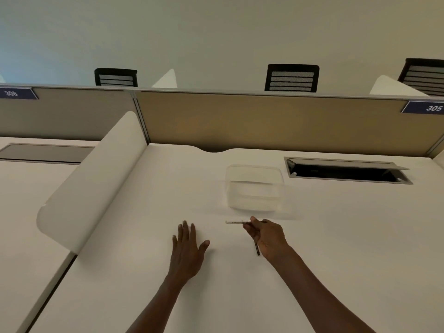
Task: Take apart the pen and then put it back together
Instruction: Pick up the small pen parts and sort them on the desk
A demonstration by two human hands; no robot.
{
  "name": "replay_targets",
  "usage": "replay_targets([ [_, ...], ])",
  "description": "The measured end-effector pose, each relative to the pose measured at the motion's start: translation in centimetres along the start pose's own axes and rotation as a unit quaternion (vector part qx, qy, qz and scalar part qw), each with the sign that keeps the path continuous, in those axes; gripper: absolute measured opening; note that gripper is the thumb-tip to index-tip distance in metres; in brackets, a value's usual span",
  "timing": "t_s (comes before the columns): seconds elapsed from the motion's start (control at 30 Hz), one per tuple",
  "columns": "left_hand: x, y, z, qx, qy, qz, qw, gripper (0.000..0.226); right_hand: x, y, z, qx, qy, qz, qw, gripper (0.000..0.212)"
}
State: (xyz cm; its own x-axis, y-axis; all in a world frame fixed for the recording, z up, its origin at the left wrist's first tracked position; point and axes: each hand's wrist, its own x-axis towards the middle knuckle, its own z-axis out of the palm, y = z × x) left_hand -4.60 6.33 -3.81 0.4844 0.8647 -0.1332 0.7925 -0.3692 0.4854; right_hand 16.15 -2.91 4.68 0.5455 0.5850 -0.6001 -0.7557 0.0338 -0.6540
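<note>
My right hand [266, 237] pinches a slim clear pen barrel [234, 222] that points left, low over the white desk [144, 236]. A thin dark pen part [257, 248] sticks out below that hand, and whether it lies on the desk or is held I cannot tell. My left hand [187, 251] lies flat on the desk with fingers spread, a short way left of the pen, holding nothing.
A clear plastic container [254, 188] stands just beyond the pen. An open cable hatch [346, 170] is set in the desk at the back right. A white curved divider [91, 179] borders the left side, and a tan partition [264, 121] closes the back.
</note>
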Motion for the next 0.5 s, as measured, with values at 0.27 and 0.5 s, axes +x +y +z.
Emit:
replay_targets([
  [0.27, -0.4, -2.1, 1.8, 0.080, 0.036, 0.007, 0.996, 0.079, 0.2, 2.2, 0.2, -0.332, 0.033, -0.356, 0.873, 0.044],
  [0.5, -0.5, -2.0, 1.4, 0.076, 0.040, 0.007, 0.996, 0.078, 0.0, 6.0, 2.5, -0.544, -0.156, -0.478, 0.672, 0.048],
])
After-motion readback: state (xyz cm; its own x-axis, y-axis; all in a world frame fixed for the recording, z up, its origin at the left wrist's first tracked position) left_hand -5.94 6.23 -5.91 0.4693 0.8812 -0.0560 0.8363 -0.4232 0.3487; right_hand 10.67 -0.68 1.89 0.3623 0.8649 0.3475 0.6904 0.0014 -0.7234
